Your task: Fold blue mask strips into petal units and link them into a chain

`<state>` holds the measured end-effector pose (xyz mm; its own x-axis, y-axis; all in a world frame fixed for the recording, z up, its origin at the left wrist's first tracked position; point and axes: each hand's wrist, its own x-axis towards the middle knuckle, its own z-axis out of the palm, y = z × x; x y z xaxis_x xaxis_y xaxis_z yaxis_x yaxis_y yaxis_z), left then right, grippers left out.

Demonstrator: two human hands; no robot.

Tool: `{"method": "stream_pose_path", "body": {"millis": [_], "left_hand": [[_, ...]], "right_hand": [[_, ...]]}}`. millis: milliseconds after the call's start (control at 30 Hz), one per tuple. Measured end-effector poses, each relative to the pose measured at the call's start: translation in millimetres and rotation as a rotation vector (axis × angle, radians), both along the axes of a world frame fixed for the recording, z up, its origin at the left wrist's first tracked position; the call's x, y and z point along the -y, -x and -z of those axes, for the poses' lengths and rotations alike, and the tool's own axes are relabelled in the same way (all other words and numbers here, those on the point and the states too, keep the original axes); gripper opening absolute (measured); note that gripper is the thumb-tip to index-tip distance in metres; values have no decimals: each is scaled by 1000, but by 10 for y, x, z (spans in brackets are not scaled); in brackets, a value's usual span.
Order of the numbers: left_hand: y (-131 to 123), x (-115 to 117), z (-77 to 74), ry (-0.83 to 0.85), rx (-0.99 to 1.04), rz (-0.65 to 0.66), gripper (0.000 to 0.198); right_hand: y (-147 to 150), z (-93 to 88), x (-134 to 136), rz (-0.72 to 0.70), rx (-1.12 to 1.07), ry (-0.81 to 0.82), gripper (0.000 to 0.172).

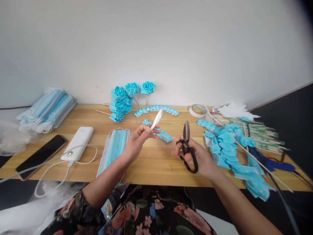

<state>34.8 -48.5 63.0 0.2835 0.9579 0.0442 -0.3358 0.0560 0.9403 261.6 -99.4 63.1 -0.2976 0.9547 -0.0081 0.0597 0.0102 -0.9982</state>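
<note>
In the middle of the view my left hand (140,137) pinches a narrow white strip (156,120) that slants up and away from the fingertips. My right hand (199,156) is closed around black-handled scissors (186,147); their blades are together and point upward, apart from the strip. Just beyond my left fingers lies a short pleated blue piece (165,135), partly covered by the hand. Behind it a longer pleated blue strip (156,109) curves across the table. A flat blue face mask (116,143) lies beside my left forearm.
Blue flowers (119,104) stand against the wall. Face masks (52,107) are stacked at left, near a phone (42,156) and a cabled white power bank (79,142). At right are a tape roll (197,111), pleated blue strips (226,147), packaged sticks (259,133) and a blue-handled tool (276,164).
</note>
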Motion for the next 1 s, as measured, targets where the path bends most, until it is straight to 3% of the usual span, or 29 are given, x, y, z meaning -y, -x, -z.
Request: {"method": "stream_pose_path", "body": {"millis": [133,333,500,700,1000], "left_hand": [[24,26,-18,-88,-91,11,25],[52,60,-33,-117,-120,43,23],[54,79,-21,-128,-114,88,24],[42,116,-53,-95,-124,130,21],[-49,164,-59,-116,-137,187,25]], "right_hand": [[53,-79,131,-238,52,80,56],[62,-64,143,-449,76,-6,74],[62,55,81,-416,95,54,66],[77,-15,-7,-389,94,117,63],[181,-89,-68,-329,74,68,66]]}}
